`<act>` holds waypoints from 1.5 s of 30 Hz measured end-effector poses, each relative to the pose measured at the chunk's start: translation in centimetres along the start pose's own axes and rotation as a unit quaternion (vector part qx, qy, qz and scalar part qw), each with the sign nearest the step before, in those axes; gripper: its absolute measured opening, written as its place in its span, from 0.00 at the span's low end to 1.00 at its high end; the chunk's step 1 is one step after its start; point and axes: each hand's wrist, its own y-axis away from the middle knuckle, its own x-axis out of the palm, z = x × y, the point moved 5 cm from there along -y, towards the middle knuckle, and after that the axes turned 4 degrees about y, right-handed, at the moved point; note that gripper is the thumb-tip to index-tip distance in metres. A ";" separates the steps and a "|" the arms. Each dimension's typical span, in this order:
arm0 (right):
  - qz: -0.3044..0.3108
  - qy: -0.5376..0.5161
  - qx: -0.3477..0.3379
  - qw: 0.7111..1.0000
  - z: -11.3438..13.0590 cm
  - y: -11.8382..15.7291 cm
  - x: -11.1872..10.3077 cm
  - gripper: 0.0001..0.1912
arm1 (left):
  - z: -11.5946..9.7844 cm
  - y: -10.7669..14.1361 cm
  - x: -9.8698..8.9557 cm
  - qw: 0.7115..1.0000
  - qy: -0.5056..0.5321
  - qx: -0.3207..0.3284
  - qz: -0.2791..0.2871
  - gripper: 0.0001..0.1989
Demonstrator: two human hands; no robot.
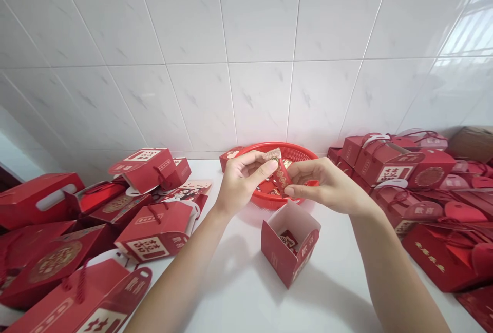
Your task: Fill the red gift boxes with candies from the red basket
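Between my two hands is a small red packet (282, 176) with gold print and a pale crimped top end. My left hand (246, 174) pinches its upper part between thumb and fingers. At its lower right side, my right hand (321, 181) grips it with thumb and fingertips. Just beyond my hands stands a round red plastic basket (265, 147) with small wrapped pieces inside, partly hidden by my hands. Below them, an open red gift box (279, 256) sits upright on the white table, its pale inner walls showing and a dark red printed piece inside.
Many red gift boxes with cord handles crowd the left side, among them an upright box (144, 169) and a nearer box (154, 230). More stacked boxes (389, 163) fill the right. A white tiled wall (262, 97) rises behind the table (231, 292).
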 end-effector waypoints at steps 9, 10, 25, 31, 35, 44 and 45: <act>0.018 -0.006 -0.010 1.000 -0.1 -0.1 0.4 0.13 | 0.2 0.1 0.0 1.000 -0.018 0.004 0.025 0.11; 0.025 -0.009 -0.015 1.000 -0.1 -0.1 0.5 0.13 | 0.3 0.1 -0.1 1.000 -0.015 0.003 0.019 0.11; 0.035 0.047 -0.042 0.997 -0.2 -0.1 0.3 0.21 | 0.0 0.0 0.3 0.998 0.012 -0.004 0.057 0.11; 0.023 0.008 -0.013 1.000 -0.1 0.1 0.3 0.18 | 0.0 0.2 0.4 0.997 -0.036 0.003 0.061 0.09; 0.022 -0.002 0.004 1.000 0.0 0.3 0.1 0.16 | 0.3 0.5 1.1 0.992 -0.050 -0.014 0.113 0.10; 0.131 0.154 0.037 0.979 -0.7 1.0 0.6 0.05 | -0.2 0.3 0.3 0.995 -0.064 0.000 0.073 0.12; 0.134 0.169 0.038 0.976 -0.7 1.1 0.7 0.05 | -0.2 0.3 0.3 0.995 -0.067 -0.002 0.074 0.11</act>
